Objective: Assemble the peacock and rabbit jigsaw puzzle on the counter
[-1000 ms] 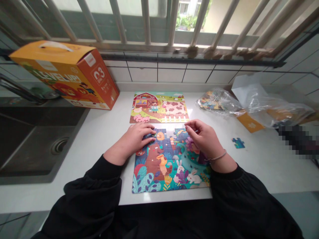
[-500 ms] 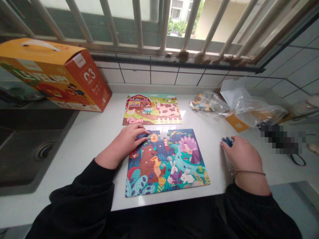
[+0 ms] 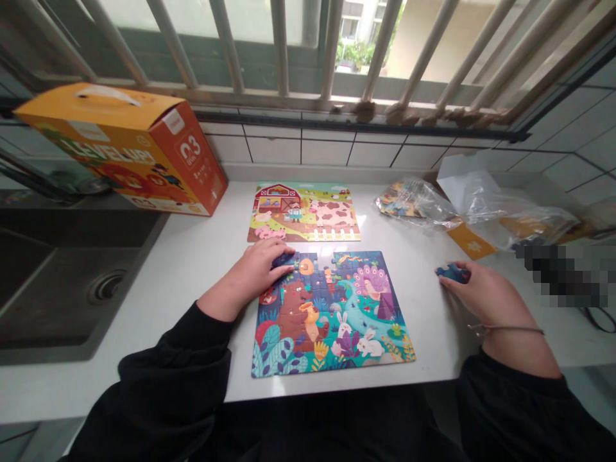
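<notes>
A colourful forest puzzle (image 3: 337,314) with a bear, rabbits and a peacock lies on the white counter (image 3: 192,269) in front of me. My left hand (image 3: 257,269) rests flat on its upper left corner, fingers stretched out over the pieces. To the right of the puzzle, my right hand (image 3: 481,295) pinches a loose blue puzzle piece (image 3: 453,273) at its fingertips, just above the counter. A gap shows in the puzzle's top edge near the middle. A finished farm puzzle (image 3: 304,213) lies just beyond it.
An orange puzzle box (image 3: 129,151) stands at the back left beside a dark sink (image 3: 62,289). Clear plastic bags (image 3: 481,202) with pieces and an orange card (image 3: 470,242) lie at the back right. A barred window runs along the tiled back wall.
My right hand left the puzzle's top edge, swung right to the loose blue piece and closed on it. The left hand stayed on the puzzle's upper left corner.
</notes>
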`<state>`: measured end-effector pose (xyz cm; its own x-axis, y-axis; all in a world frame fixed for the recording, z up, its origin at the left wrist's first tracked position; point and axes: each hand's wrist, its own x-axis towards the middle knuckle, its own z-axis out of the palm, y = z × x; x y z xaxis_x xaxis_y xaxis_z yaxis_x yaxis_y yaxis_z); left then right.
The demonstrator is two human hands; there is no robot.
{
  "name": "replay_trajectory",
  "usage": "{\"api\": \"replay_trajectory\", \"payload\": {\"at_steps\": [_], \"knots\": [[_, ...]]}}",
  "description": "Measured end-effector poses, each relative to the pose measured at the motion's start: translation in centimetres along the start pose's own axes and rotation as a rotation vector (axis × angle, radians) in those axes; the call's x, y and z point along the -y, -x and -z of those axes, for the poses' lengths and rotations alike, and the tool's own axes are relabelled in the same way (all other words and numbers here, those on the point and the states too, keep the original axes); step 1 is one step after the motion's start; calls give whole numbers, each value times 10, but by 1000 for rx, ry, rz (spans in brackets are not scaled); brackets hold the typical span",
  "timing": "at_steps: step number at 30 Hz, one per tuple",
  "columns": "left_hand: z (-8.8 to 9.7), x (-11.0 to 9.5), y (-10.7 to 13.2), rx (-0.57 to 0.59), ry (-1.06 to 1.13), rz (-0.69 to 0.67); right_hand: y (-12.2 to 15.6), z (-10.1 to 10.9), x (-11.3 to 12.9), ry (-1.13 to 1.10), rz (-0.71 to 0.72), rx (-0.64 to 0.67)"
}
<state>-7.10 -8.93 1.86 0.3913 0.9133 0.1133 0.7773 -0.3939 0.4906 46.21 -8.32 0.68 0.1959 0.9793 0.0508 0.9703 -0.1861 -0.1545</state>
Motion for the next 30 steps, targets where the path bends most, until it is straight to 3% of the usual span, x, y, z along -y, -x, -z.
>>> {"api": "replay_trajectory", "payload": {"at_steps": [4,9,14,17,19,24,30], "knots": [[0,0,0,7,15,2,4,9,26,-30,58,15],[-2,2,0,9,20,-4,12,27,80,-347,131,-27],[-3,6,-1,13,33,-36,12,38,155,-826,344,268],[-2,7,-1,12,29,-49,7,25,198,-1043,365,492],[-2,7,-1,12,31,-47,5,8,218,-1153,325,565],[-1,3,-1,15,46,-45,12,-28,235,-1176,277,542],[-1,1,0,21,31,-22,12,-39,230,-1090,370,496]]}}
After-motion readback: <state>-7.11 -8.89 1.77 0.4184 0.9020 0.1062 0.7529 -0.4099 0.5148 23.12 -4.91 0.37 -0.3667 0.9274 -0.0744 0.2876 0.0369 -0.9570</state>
